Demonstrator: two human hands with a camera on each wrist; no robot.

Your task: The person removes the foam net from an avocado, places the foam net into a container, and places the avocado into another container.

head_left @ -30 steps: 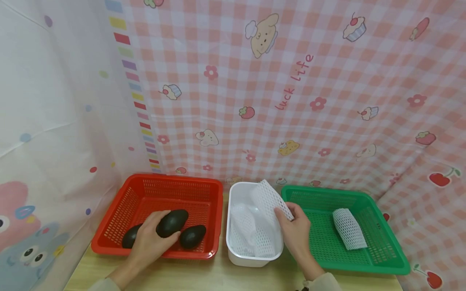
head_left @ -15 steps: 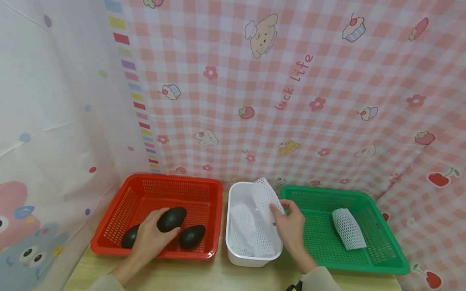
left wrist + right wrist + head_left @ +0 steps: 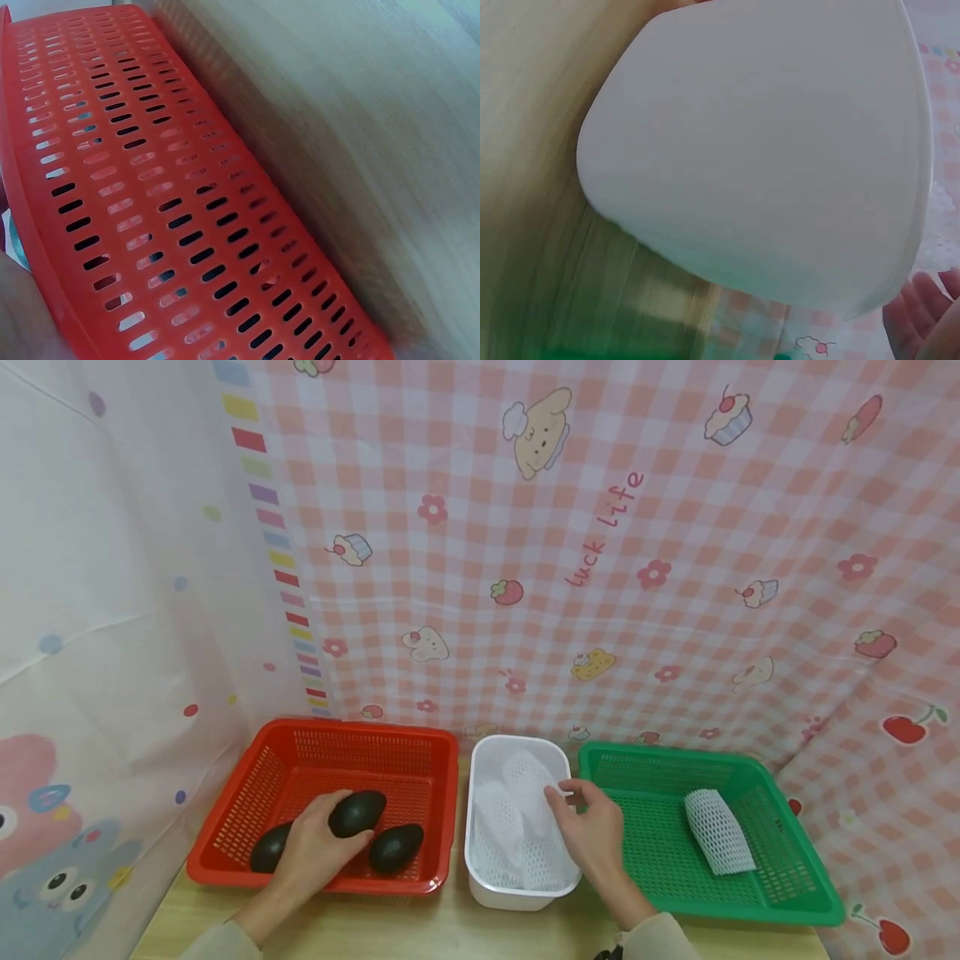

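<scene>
In the head view my left hand [image 3: 315,843] grips a dark avocado [image 3: 358,812] over the red basket [image 3: 442,777], thumb on its near side. Another avocado [image 3: 396,848] lies to the right of the thumb, and a third avocado [image 3: 268,847] shows partly behind the hand. My right hand [image 3: 592,831] hovers at the right rim of the white tub [image 3: 480,885], thumb and fingers apart and holding nothing. Just beyond its fingertips, a white foam net sleeve [image 3: 527,777] lies in the tub among other foam net sleeves [image 3: 498,818].
The green basket [image 3: 787,906] stands right of the tub, with a net-covered piece [image 3: 720,832] inside. A wooden tabletop [image 3: 420,935] carries all three containers. Behind them hangs a pink checked cloth [image 3: 480,543]. The left wrist view shows mostly basket wall [image 3: 165,195].
My right hand has lowered a foam net sleeve into the white tub and let go of it, moving slightly left. The left hand still holds the avocado, nearly unmoved.
</scene>
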